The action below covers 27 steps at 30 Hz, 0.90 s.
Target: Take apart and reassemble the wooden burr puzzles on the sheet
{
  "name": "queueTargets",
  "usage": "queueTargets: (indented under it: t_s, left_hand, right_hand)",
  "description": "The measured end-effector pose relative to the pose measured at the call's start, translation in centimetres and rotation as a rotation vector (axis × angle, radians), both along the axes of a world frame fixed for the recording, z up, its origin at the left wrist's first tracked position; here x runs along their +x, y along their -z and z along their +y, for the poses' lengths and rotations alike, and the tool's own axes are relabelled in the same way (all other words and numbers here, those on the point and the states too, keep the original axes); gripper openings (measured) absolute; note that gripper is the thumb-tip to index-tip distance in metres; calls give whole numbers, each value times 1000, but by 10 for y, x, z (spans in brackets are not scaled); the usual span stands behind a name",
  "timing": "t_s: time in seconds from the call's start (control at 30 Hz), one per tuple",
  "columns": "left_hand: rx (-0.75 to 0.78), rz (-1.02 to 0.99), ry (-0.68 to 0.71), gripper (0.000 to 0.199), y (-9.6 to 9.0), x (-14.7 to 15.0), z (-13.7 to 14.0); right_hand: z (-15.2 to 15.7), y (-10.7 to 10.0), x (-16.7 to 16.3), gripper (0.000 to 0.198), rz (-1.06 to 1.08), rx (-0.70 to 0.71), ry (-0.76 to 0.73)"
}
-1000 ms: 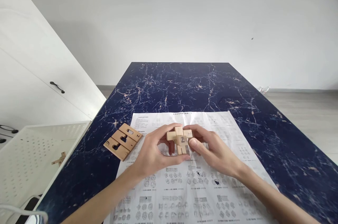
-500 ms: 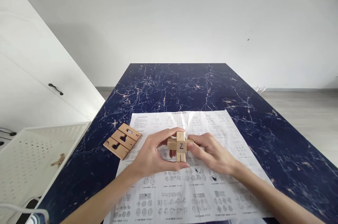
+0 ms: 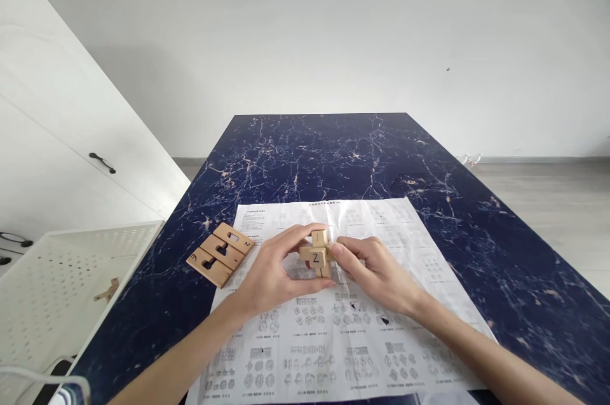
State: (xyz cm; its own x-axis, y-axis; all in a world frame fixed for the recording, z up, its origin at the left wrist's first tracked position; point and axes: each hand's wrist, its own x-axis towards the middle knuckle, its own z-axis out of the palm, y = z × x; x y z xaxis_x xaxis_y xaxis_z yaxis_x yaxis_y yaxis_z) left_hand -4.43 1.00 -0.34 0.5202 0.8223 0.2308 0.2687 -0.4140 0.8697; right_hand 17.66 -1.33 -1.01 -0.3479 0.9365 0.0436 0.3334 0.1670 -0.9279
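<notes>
A wooden burr puzzle point(image 3: 316, 258), cross-shaped with interlocking bars, is held above the printed sheet point(image 3: 391, 367). The bar end facing me bears a handwritten 2, the upper one a 1. My left hand point(image 3: 281, 265) is closed around it, fingers over the top end and thumb under the bottom. My right hand point(image 3: 369, 264) pinches the bar that points right, thumb on the near side; some of its fingertips are hidden. Left of my left hand lie flat wooden plates point(image 3: 220, 254) with cut-out slots and handwritten numbers, partly over the sheet's edge.
The dark blue marbled table point(image 3: 309, 157) stretches away toward a grey wall. At its left, a white perforated basket point(image 3: 71, 278) holds a small wooden cross piece point(image 3: 107, 290). A white cabinet point(image 3: 57, 106) with a black handle stands behind it. A white cable point(image 3: 47, 376) curves at lower left.
The puzzle has shifted slightly left and tilted, its 2 end now facing lower and overlapping the bottom bar. Both hands have moved a little with it. The wooden plates stay put.
</notes>
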Motion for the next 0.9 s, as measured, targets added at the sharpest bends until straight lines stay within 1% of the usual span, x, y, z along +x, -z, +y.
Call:
queueTargets:
  t_s: [0.2,0.33,0.43,0.53,0.63,0.7,0.77,0.83,0.9]
  left_hand:
    - [36,67,-17,66,2,1,0]
    - [-26,61,-16,80,3,2,1]
    - [-46,41,-60,82,4,1,1]
    - [-8,73,-150,71,6,-1,1]
    - [60,103,-200,51,7,-3,2]
    - [121,138,-185,39,8,-4,1]
    - [188,219,-148,32,7,-6,0]
    - [262,315,-124,30,4,-11,-4]
    - [340,389,-138,31,1,-21,-9]
  right_hand:
    - [3,6,0,57,-59,39,27]
    - [8,8,4,57,-126,96,53]
    - [12,2,15,56,-196,166,99]
    - [14,-5,35,55,-311,236,208]
    - [14,-6,62,55,-478,260,355]
    - [12,-3,80,53,-612,223,488]
    - [10,2,94,51,-740,152,607]
    - [9,6,105,49,-842,99,687]
    - [8,9,113,48,-902,47,736]
